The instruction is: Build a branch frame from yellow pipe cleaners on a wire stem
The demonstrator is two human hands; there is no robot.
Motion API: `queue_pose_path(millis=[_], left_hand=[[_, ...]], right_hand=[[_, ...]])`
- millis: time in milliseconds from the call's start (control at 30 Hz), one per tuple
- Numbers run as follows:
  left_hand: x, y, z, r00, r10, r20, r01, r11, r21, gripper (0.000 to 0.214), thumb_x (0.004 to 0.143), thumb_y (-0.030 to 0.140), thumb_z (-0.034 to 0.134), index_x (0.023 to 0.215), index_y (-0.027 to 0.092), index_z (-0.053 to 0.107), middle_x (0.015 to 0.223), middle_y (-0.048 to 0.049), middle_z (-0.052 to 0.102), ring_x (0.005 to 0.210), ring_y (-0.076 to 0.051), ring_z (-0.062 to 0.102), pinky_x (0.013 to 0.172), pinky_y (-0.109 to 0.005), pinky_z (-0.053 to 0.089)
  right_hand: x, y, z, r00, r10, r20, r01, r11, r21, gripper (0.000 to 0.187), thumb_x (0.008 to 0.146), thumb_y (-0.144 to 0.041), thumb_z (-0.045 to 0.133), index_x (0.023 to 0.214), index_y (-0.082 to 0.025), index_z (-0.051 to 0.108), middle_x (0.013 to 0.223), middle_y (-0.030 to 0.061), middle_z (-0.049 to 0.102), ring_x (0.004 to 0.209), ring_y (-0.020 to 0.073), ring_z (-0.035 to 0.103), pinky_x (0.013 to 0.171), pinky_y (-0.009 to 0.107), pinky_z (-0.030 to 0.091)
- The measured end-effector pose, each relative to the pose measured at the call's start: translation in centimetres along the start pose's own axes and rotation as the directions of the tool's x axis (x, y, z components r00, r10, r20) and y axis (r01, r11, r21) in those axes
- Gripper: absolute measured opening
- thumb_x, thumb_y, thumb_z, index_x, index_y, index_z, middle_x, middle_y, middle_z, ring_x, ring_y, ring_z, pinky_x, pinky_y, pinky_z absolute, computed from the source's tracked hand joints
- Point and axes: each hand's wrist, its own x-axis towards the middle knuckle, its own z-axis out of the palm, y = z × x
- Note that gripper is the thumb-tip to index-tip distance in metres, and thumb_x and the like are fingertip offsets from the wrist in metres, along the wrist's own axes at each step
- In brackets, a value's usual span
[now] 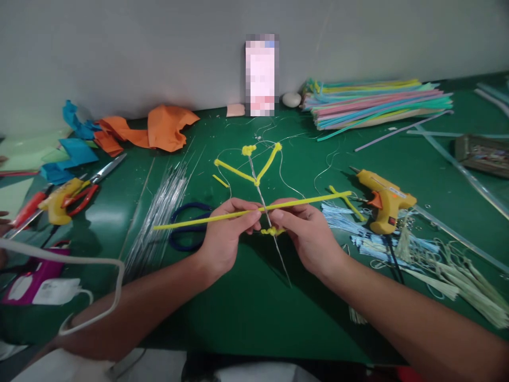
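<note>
Crossing the wire stem [281, 258] nearly square, the yellow pipe cleaner [186, 222] runs left-right. Left fingers [249, 219] pinch it; right fingers [287, 220] narrow beside stem, hold unclear.

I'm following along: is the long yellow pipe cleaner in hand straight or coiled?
Straight where visible: the yellow pipe cleaner runs in one line beyond left hand and right hand; its middle is partly hidden.

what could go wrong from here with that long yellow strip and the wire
The yellow strip, held by the left hand where it crosses the thin wire, might slip.
The wire's bare lower end could prick the right hand.
The strip's right end, close to the right-side glue gun, might snag.
</note>
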Motion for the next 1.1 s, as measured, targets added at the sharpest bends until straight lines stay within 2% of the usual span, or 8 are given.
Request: queue_pose_path(millis=[100,300,433,667,767,900,1033,1100], left_hand=[[0.11,0.00,-0.07,1.000,-0.003,0.001,0.003,1.000,0.002,0.015,0.069,0.023,0.081,0.071,0.017,0.068,0.076,-0.0001,0.073,0.056,-0.007,0.058,0.053,-0.021,0.043],[0.10,-0.17,-0.20,1.000,-0.021,0.001,0.021,1.000,0.014,0.017,0.065,0.023,0.084,0.070,0.017,0.068,0.076,0.0000,0.073,0.057,-0.007,0.059,0.054,-0.019,0.045],[0.10,-0.31,-0.30,1.000,-0.004,0.029,0.004,1.000,0.011,0.017,0.064,0.021,0.085,0.070,0.017,0.069,0.078,0.0013,0.072,0.059,-0.006,0.060,0.055,-0.018,0.046],[0.15,-0.42,-0.26,0.997,-0.026,0.075,0.028,0.999,-0.023,0.016,0.063,0.017,0.084,0.068,0.018,0.069,0.076,0.0021,0.070,0.059,-0.005,0.058,0.054,-0.016,0.045],[0.17,-0.38,-0.35,0.996,-0.018,0.084,0.020,0.999,-0.027,0.016,0.063,0.018,0.085,0.069,0.017,0.069,0.076,0.0018,0.070,0.058,-0.005,0.057,0.056,-0.017,0.046],[0.23,-0.37,-0.56,0.995,0.009,0.104,-0.005,0.999,-0.037,0.016,0.064,0.018,0.085,0.069,0.018,0.070,0.076,0.0015,0.070,0.060,-0.005,0.058,0.059,-0.018,0.048],[0.28,-0.39,-0.54,0.995,0.016,0.101,-0.011,0.999,-0.050,0.015,0.065,0.018,0.085,0.068,0.018,0.071,0.078,0.0017,0.071,0.062,-0.005,0.059,0.061,-0.018,0.049],[0.28,-0.38,-0.46,0.995,0.016,0.094,-0.012,0.999,-0.043,0.015,0.064,0.018,0.085,0.068,0.018,0.071,0.078,0.0017,0.071,0.064,-0.006,0.060,0.061,-0.018,0.049]], right_hand=[[0.09,-0.71,-0.30,1.000,0.028,0.013,-0.027,0.999,-0.016,0.020,0.063,-0.032,0.086,0.079,-0.024,0.076,0.071,-0.0010,0.070,0.060,0.0117,0.059,0.062,0.029,0.049],[0.35,-1.16,-0.38,0.994,0.111,0.020,-0.110,0.993,-0.046,0.029,0.053,-0.028,0.092,0.076,-0.020,0.076,0.070,0.0007,0.073,0.065,0.0133,0.064,0.063,0.029,0.052],[0.32,-0.94,-0.18,0.994,0.111,0.019,-0.110,0.994,-0.027,0.032,0.049,-0.029,0.094,0.073,-0.019,0.075,0.068,0.0018,0.073,0.066,0.0151,0.067,0.066,0.030,0.054],[0.34,-0.67,-0.40,0.997,0.074,-0.003,-0.074,0.997,-0.027,0.027,0.054,-0.031,0.093,0.072,-0.021,0.074,0.060,-0.0014,0.069,0.055,0.0109,0.063,0.055,0.024,0.048],[0.29,-0.61,-0.42,0.997,0.072,-0.001,-0.072,0.997,-0.038,0.027,0.054,-0.031,0.093,0.071,-0.021,0.075,0.062,-0.0010,0.070,0.056,0.0108,0.063,0.055,0.024,0.049],[0.29,-0.57,-0.48,0.994,0.101,0.036,-0.099,0.994,-0.056,0.029,0.051,-0.029,0.094,0.073,-0.021,0.076,0.067,-0.0005,0.072,0.060,0.0108,0.064,0.058,0.024,0.051],[0.40,-0.55,-0.73,0.987,0.097,0.131,-0.085,0.992,-0.093,0.023,0.056,-0.027,0.092,0.075,-0.023,0.078,0.070,-0.0002,0.073,0.063,0.0114,0.064,0.061,0.025,0.052],[0.41,-0.54,-0.79,0.986,0.089,0.141,-0.074,0.991,-0.110,0.021,0.057,-0.027,0.091,0.074,-0.023,0.079,0.070,-0.0001,0.073,0.064,0.0116,0.063,0.061,0.026,0.052]])
